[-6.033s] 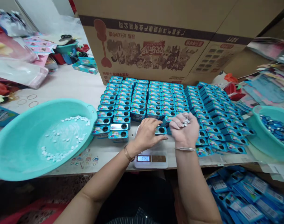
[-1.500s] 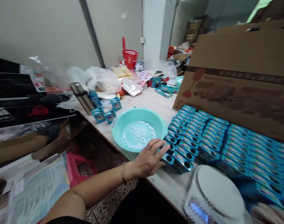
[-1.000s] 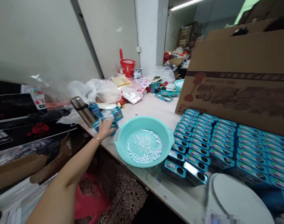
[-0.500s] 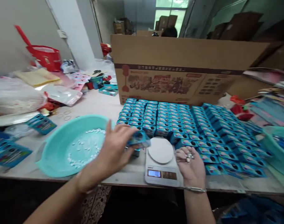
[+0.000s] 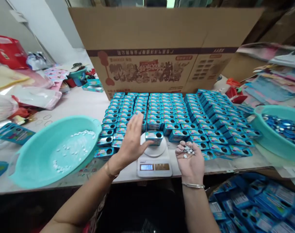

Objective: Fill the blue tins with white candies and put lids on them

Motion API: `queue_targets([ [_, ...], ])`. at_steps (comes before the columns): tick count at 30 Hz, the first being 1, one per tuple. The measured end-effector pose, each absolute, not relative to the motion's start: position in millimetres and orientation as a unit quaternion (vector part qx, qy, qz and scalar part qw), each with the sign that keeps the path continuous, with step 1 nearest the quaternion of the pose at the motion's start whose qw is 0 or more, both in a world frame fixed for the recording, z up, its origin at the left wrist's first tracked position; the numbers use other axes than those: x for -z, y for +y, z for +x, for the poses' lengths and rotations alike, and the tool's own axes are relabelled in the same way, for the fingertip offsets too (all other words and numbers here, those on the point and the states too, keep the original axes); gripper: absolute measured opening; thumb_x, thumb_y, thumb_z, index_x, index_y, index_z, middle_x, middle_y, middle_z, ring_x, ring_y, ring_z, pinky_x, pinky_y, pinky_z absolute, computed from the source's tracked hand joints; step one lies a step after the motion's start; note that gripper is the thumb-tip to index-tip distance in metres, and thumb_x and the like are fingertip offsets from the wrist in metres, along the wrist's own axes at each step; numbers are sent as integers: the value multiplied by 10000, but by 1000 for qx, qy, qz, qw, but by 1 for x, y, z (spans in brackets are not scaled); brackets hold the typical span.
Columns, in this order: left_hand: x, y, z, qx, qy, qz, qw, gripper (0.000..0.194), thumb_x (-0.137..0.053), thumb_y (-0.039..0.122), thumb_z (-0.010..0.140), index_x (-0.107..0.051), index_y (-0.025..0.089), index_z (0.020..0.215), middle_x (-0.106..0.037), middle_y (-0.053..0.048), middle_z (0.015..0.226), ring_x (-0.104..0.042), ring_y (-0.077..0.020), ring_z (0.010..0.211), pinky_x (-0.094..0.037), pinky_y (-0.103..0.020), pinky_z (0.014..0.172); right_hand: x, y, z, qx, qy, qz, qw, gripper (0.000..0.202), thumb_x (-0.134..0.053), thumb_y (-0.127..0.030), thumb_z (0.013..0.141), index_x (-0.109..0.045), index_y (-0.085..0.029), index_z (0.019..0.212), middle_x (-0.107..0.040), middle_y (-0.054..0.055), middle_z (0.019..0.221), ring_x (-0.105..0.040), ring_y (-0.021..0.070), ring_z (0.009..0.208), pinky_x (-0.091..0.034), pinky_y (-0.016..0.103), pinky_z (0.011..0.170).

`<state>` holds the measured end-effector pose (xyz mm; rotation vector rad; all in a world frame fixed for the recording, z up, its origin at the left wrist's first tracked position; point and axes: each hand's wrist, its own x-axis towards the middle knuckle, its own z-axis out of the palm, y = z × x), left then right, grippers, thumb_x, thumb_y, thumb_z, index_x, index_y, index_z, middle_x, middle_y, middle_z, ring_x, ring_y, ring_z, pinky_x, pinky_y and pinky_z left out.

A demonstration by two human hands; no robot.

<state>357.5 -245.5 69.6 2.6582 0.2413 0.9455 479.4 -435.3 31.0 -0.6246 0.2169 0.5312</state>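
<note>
On the round white plate of the kitchen scale [image 5: 154,166] stands a small blue printed box [image 5: 154,138] with a round dark hole in its top. My left hand [image 5: 130,140] is just left of this box, fingers stretched out and holding nothing; its thumb comes close to the box, and I cannot tell if they touch. Palm up to the right of the scale, my right hand [image 5: 191,161] cups several small white tablets [image 5: 188,150] with its fingers curled. The scale's display is lit. More white tablets lie scattered in a turquoise basin [image 5: 20,170] at the left.
Rows of blue boxes [image 5: 168,111] fill the table behind the scale, backed by a large cardboard carton [image 5: 147,32]. A second turquoise basin [image 5: 278,150] at the right holds blue shiny pieces. Below the table edge, many blue boxes [image 5: 254,200] lie heaped at lower right.
The blue box that my left hand held beside the scale now stands on its plate, and that hand has opened. My right hand still cups the tablets. The view has tilted downward.
</note>
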Motion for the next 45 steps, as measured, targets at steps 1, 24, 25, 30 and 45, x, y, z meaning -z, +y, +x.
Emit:
queue_targets([
  [1,-75,-246,344,-376,111,906,161,897,-730,361,799,-217,192,1515,-339,-183,1529,-294,-342,1435,-299,-547,1160,-32,-435,480,-254,111,-306,911,204,-664,-264,722,-476,-188,704,-555,-9,738,-503,80,559,-459,203,480],
  [24,-49,-261,328,-350,148,852,360,534,-674,299,853,-492,235,1350,-605,-112,1260,-564,-256,1189,-492,-439,1014,-73,-380,496,-313,57,-305,898,189,-535,-198,850,-421,-200,700,-448,-49,633,-369,54,462,-311,140,375],
  [25,-48,-261,334,-346,142,853,365,546,-676,295,850,-484,234,1357,-598,-113,1268,-553,-260,1200,-484,-446,1020,-75,-377,497,-309,58,-305,899,189,-527,-199,853,-420,-200,698,-445,-50,631,-364,53,458,-304,140,373],
  [30,-42,-261,366,-313,113,871,362,612,-690,274,828,-445,227,1386,-563,-115,1316,-496,-282,1248,-442,-484,1046,-80,-357,498,-284,31,-345,894,242,-553,-264,859,-413,-203,672,-377,-77,572,-343,56,436,-316,157,392],
  [45,-32,-261,409,-232,132,906,330,274,-724,330,795,-664,254,1051,-664,-25,1032,-550,-241,1095,-262,-547,1108,-72,-335,494,-141,-58,-462,874,123,-633,-302,754,-569,-197,747,-510,-56,608,-498,84,532,-454,220,552],
])
